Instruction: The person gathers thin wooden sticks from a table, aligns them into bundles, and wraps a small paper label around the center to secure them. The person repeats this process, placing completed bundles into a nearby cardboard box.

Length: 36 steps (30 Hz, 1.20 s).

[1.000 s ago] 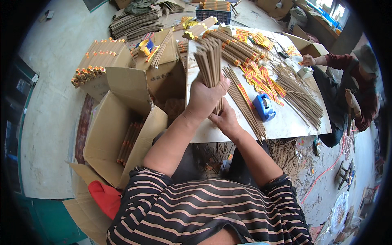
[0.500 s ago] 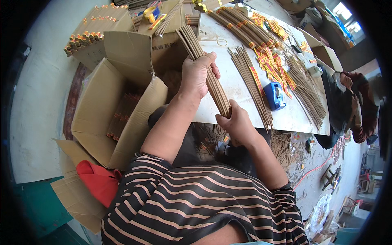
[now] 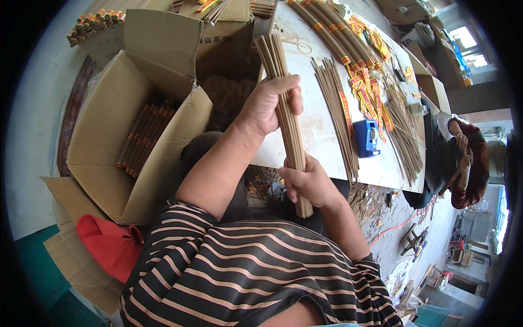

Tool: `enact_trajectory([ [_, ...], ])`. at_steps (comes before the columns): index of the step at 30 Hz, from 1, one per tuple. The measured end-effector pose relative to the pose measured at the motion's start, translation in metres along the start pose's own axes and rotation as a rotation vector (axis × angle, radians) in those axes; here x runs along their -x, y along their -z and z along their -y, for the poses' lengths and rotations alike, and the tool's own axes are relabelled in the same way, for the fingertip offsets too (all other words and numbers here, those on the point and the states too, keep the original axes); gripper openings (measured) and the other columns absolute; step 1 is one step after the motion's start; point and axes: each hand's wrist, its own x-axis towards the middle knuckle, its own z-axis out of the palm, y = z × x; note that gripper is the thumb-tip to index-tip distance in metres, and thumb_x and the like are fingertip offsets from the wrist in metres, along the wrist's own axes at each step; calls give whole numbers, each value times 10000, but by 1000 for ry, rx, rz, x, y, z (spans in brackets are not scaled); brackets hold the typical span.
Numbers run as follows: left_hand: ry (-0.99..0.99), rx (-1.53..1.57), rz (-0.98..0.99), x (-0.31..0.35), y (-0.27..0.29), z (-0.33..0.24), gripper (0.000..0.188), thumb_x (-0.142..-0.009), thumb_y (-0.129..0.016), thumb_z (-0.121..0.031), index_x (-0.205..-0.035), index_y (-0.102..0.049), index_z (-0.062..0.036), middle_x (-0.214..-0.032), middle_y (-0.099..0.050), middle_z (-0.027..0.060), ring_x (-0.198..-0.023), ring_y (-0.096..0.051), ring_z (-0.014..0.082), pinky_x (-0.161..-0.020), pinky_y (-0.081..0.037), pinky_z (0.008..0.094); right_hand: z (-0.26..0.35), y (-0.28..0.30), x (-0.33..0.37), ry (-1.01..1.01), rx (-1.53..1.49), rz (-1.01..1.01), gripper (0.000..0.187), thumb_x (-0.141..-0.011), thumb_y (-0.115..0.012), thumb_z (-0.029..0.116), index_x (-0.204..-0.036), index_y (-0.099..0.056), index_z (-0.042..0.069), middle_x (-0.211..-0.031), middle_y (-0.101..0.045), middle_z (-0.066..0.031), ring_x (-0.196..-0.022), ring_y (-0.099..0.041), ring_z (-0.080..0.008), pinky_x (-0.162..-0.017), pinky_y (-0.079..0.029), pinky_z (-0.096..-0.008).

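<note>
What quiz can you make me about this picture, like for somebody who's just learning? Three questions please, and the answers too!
1. Pick one: What colour is the tape dispenser on the white table?
A) red
B) blue
C) green

2. True or false: The left hand and the right hand are both holding the same bundle of sticks.

3. Fill in the blank: In the picture, the open cardboard box is to the ____ of the white table.

Key:
1. B, blue
2. True
3. left
</note>
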Motion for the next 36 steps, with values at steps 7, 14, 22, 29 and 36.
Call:
enact_trajectory([
  [7,-71,-148,-239,2,0,3,131,-817,-640,-147,-780,-532,-83,-605,-498,0,-507,-483,117,-485,-420,272,-8,-5,-8,56,265,-179,151,-784,-594,69,-868,-488,3,-588,-507,-55,-441,-495,-129,-419,-441,-249],
  [14,31,144,60,12,11,3,148,-826,-630,-156,-753,-513,-102,-640,-512,-1,-535,-484,103,-511,-419,257,1,-4,5,-101,-321,217,136,-807,-581,58,-865,-467,16,-601,-481,-33,-469,-497,-124,-431,-441,-239],
  [22,-56,-119,-177,20,11,10,154,-802,-632,-113,-698,-524,-76,-568,-508,24,-432,-482,137,-466,-424,263,-29,-23,-11,127,607,-379,158,-779,-597,57,-861,-468,16,-588,-500,-50,-421,-480,-128,-397,-424,-244],
  [29,12,208,-5,28,21,-7,130,-799,-640,-115,-744,-530,-75,-583,-489,12,-470,-481,130,-467,-427,275,-7,-39,10,-95,-116,10,160,-757,-592,55,-845,-466,12,-577,-480,-41,-404,-458,-118,-360,-400,-240],
  [36,-99,-10,-204,39,17,-8,156,-822,-616,-118,-721,-506,-75,-586,-486,12,-490,-484,122,-478,-426,270,-14,-50,3,-51,347,-217,127,-796,-562,77,-858,-482,1,-619,-510,-53,-450,-488,-138,-403,-428,-262],
])
